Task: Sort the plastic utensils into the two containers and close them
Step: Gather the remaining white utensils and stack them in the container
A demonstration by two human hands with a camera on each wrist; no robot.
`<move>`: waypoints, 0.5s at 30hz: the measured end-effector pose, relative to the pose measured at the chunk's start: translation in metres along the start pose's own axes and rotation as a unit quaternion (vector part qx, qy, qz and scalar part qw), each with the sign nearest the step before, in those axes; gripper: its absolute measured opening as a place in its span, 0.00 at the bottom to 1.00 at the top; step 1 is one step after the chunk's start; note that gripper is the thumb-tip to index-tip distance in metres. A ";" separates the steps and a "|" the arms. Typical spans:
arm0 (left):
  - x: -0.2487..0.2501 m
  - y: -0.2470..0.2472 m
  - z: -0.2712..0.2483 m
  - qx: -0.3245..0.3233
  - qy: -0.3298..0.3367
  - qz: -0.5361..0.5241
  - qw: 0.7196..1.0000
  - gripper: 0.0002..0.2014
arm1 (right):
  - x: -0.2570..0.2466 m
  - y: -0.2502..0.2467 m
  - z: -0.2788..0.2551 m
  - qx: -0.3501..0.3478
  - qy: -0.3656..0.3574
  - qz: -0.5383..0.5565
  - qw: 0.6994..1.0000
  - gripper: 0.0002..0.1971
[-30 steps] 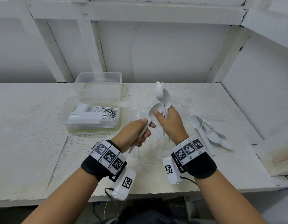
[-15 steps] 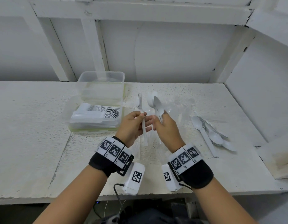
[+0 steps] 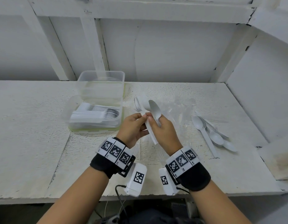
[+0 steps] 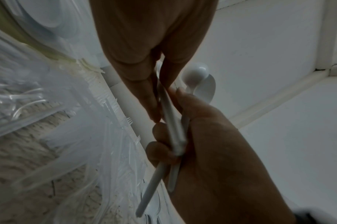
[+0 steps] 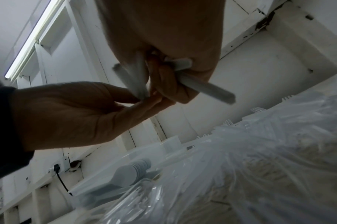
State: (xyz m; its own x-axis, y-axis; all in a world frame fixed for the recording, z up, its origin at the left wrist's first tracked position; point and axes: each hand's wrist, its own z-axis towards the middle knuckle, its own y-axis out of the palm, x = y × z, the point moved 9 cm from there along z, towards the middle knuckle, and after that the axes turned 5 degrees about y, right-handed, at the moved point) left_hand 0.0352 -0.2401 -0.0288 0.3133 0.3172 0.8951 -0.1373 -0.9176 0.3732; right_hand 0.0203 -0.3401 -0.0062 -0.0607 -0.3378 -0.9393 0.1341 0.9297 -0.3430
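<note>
Above the desk [image 3: 35, 143], head view: sorting step. Left hand [image 3: 132, 128] pinches a fork [image 3: 144, 117] beside the spoons [image 3: 154, 110] clasped by the right hand [image 3: 164, 135]; long axes run near to far, heads away. Next, judged: drop it in the container [image 3: 94, 117] (spoon-stacked).

Left wrist: fork handle [image 4: 167, 109] pinched.

Right wrist: spoon handles [image 5: 206, 87] in a closed grip.

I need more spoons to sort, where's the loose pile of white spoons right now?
In the head view, the loose white spoons lie on the table, right of the right hand.
</note>
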 end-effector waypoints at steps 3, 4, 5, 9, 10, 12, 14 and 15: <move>-0.001 -0.002 0.000 -0.007 -0.002 0.001 1.000 0.08 | 0.002 -0.002 0.003 -0.009 0.013 -0.030 0.999 0.18; -0.001 -0.003 -0.001 -0.008 -0.003 0.004 1.000 0.07 | 0.002 -0.002 0.003 -0.019 0.014 -0.025 0.999 0.15; -0.002 -0.003 -0.001 -0.007 -0.003 0.007 1.000 0.06 | 0.001 -0.002 0.003 -0.028 0.017 -0.006 0.999 0.11; -0.003 -0.004 -0.002 0.005 -0.002 0.010 1.000 0.04 | 0.001 -0.010 0.004 -0.018 0.036 0.017 0.999 0.04; -0.003 -0.004 -0.002 0.004 -0.002 0.008 1.000 0.04 | 0.001 -0.011 0.005 -0.009 0.030 0.006 0.999 0.04; -0.003 -0.001 -0.002 0.000 0.000 0.004 1.000 0.04 | 0.001 -0.013 0.007 0.008 0.022 -0.016 1.000 0.04; -0.002 0.001 -0.002 0.001 0.005 0.005 1.000 0.04 | 0.004 -0.012 0.007 0.021 0.022 -0.024 0.999 0.04; -0.002 0.002 -0.001 0.004 0.009 0.007 1.000 0.05 | 0.005 -0.011 0.006 0.023 0.020 -0.029 0.999 0.03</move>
State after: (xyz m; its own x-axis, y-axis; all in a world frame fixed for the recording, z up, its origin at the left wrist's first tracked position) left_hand 0.0336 -0.2421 -0.0301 0.2941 0.3084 0.9046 -0.1348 -0.9237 0.3587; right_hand 0.0249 -0.3525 -0.0072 -0.1088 -0.3842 -0.9168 0.1736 0.9008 -0.3980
